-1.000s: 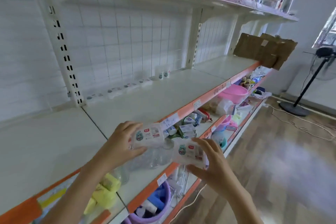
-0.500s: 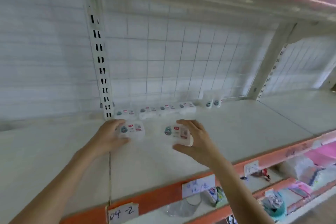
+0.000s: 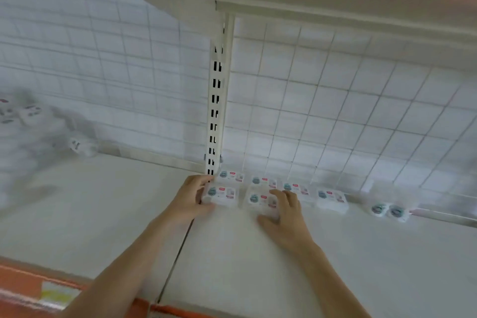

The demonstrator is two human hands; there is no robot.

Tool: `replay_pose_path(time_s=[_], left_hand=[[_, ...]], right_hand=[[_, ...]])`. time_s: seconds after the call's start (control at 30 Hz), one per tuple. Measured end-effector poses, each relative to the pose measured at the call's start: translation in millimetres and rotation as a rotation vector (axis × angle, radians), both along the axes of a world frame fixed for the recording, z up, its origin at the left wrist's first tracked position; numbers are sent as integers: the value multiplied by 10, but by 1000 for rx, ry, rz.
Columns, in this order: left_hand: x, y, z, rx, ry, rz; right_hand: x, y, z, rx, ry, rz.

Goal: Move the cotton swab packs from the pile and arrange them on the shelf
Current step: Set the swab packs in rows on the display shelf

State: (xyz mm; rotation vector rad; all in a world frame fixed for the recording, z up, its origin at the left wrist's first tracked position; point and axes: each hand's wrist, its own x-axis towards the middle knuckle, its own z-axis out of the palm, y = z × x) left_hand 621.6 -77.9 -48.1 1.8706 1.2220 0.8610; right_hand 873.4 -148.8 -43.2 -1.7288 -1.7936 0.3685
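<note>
Set two packs down in front of the back row (image 3: 281, 183) on the shelf (image 3: 258, 266); left hand (image 3: 189, 201) gripped left pack (image 3: 220, 195); right hand (image 3: 286, 212) gripped right pack (image 3: 259, 200); next, probably let go.

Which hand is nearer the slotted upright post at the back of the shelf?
Left. The left hand sits just below the post's foot, gripping a swab pack. The right hand lies further right, on another pack.

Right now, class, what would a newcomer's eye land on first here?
Two hands at the shelf's back: the left hand grips one cotton swab pack, the right hand another. Behind them, a row of packs lines the wire grid.
</note>
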Motion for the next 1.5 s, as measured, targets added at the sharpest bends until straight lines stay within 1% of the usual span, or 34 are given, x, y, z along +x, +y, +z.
replay_pose_path(time_s=[0.1, 0.2, 0.3, 0.57, 0.73, 0.83, 0.93, 1.03, 1.1, 1.17, 1.23, 1.33, 1.43, 1.5], left_hand=[[45, 5, 41, 1, -2, 42], [80, 41, -25, 36, 21, 34], [103, 10, -16, 50, 1, 20], [158, 30, -71, 162, 109, 43], [141, 32, -106, 195, 81, 38], [141, 42, -112, 266, 87, 36], [148, 55, -110, 312, 119, 28], [146, 62, -115, 312, 136, 16], [153, 53, -110, 308, 165, 2], [157, 34, -89, 264, 164, -22], [148, 5, -60, 256, 162, -43], [108, -75, -6, 372, 250, -10], [59, -201, 115, 477, 232, -19], [26, -307, 199, 558, 255, -53]], right_hand=[[7, 14, -21, 24, 4, 19], [41, 20, -22, 40, 34, 17], [48, 20, -39, 62, 34, 14], [21, 8, -32, 79, 8, -5], [10, -7, -16, 84, 26, 8], [16, -14, -24, 100, 16, 7], [-8, -17, -24, 106, -7, -10], [-35, -14, -24, 98, -38, -41], [-45, -11, -20, 88, -90, -56], [-78, -30, 34, 54, -143, -90], [-117, -52, 74, 78, -202, -134], [-179, -126, 134, 101, -268, -218], [-306, -312, 230, 125, -242, -275], [-398, -477, 303, 119, -243, -259]])
